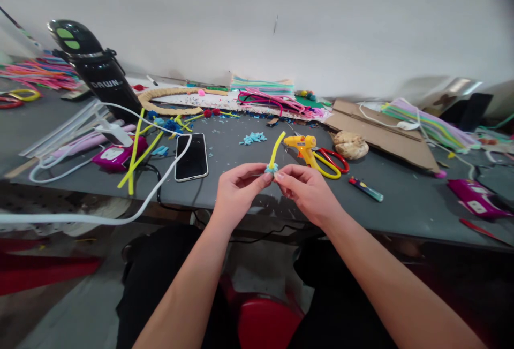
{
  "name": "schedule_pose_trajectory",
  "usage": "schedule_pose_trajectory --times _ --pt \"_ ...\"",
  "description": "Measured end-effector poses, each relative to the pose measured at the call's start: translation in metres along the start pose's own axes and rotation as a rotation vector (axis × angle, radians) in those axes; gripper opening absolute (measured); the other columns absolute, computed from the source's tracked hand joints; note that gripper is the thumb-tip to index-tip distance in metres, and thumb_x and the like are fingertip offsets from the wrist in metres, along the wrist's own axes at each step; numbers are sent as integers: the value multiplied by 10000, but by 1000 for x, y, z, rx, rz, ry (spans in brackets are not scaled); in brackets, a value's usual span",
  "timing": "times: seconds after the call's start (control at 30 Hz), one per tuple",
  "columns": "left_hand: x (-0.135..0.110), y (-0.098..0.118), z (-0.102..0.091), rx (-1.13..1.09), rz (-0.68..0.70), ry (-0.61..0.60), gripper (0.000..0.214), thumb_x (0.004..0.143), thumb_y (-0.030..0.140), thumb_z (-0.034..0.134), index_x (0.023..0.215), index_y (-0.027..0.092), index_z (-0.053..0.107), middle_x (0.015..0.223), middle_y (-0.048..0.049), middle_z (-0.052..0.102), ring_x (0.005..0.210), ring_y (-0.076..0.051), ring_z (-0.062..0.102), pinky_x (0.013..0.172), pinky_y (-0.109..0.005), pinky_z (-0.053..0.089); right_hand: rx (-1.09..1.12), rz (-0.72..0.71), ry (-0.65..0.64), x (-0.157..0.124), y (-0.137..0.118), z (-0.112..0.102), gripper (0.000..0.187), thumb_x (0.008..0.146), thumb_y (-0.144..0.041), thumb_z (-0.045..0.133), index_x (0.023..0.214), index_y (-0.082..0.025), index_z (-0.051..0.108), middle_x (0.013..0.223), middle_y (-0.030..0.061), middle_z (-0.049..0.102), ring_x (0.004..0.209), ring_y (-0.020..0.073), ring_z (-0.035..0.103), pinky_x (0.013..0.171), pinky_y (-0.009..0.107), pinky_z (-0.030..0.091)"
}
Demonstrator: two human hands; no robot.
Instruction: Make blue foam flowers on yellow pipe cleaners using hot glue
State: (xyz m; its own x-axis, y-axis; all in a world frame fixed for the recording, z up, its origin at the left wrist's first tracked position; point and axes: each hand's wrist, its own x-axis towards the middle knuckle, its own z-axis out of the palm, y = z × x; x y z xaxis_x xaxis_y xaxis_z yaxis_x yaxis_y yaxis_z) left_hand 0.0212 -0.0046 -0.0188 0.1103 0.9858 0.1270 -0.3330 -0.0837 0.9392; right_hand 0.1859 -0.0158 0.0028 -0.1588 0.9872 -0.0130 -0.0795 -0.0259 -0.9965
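My left hand (pixel 240 184) and my right hand (pixel 304 188) meet over the front edge of the grey table (pixel 409 204). Both pinch a short yellow pipe cleaner (pixel 277 150) that stands upright between the fingertips. A small light-blue fuzzy piece (pixel 271 168) sits at its lower end, right where the fingers touch. Behind the hands lie a yellow glue gun (pixel 304 146) and red-and-yellow scissors (pixel 331 161).
A black phone (pixel 191 157) lies left of the hands, crossed by a white cable (pixel 168 169). Farther left are long yellow pipe cleaners (pixel 135 152), a magenta box (pixel 114 157) and a black bottle (pixel 96 68). Cardboard (pixel 381 130), blue scraps (pixel 252 138) and coloured sticks lie behind.
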Motion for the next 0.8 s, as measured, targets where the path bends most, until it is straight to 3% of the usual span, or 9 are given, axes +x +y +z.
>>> schedule_pose_trajectory --times 0.33,0.8 --pt "-1 2 2 -11 -18 13 306 687 319 845 936 158 769 910 -81 781 835 -220 735 810 -367 618 64 50 -42 -2 -1 0 302 811 -454 722 768 -161 666 583 -45 497 546 86 380 524 257 257" --pt "-1 1 2 -62 -44 -27 283 723 299 826 960 161 756 946 -85 780 830 -203 733 784 -333 622 -146 14 59 -4 -4 3 386 797 -534 704 683 -176 614 540 -51 463 520 90 354 505 262 244"
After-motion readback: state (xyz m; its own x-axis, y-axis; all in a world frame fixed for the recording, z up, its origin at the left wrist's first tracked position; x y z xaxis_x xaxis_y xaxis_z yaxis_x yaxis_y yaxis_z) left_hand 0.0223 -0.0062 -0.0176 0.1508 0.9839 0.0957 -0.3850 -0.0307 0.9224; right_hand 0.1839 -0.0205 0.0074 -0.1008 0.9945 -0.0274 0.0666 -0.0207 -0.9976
